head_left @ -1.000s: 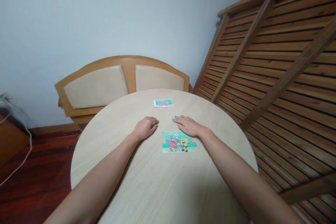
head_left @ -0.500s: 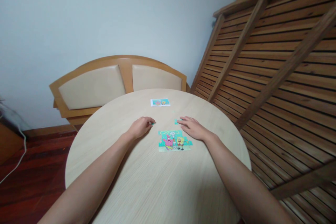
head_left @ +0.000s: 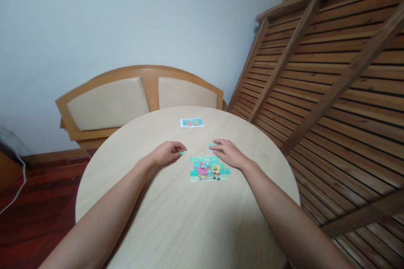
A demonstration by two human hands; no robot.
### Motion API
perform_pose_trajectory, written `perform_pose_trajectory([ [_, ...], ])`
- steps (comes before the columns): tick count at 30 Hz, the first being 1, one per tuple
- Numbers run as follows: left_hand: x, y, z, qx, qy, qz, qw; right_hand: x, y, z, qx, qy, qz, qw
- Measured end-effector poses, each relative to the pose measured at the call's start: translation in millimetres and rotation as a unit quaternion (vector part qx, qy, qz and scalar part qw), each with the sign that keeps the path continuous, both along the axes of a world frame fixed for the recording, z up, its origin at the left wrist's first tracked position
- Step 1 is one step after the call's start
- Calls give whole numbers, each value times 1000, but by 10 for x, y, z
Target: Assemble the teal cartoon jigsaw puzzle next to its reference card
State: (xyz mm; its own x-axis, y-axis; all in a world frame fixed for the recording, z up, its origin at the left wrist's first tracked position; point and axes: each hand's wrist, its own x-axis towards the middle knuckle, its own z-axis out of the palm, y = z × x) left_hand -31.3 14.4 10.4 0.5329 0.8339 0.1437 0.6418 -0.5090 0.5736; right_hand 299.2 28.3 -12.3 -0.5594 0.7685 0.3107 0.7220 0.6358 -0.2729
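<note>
– On the round table, what's where?
– Cartoon puzzle at centre. Left hand just left of it, curled fingers pinching a teal piece. Right hand at its far-right corner, fingers together, resting on a loose piece.

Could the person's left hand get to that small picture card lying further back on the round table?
Probably yes. The left hand rests on the table, and nothing stands between it and the picture card beyond it. Its fingers already point roughly that way, next to a small teal piece.
</note>
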Motion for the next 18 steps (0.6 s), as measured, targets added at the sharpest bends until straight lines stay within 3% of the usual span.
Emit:
perform_pose_trajectory([
  [5,66,-47,19,39,25,-5,999,36,-10,65,-7,38,14,999],
  [9,234,-162,50,130,30,-86,987,96,5,72,-33,77,13,996],
  [18,562,-388,55,140,54,-191,970,183,25,52,-64,90,-4,994],
])
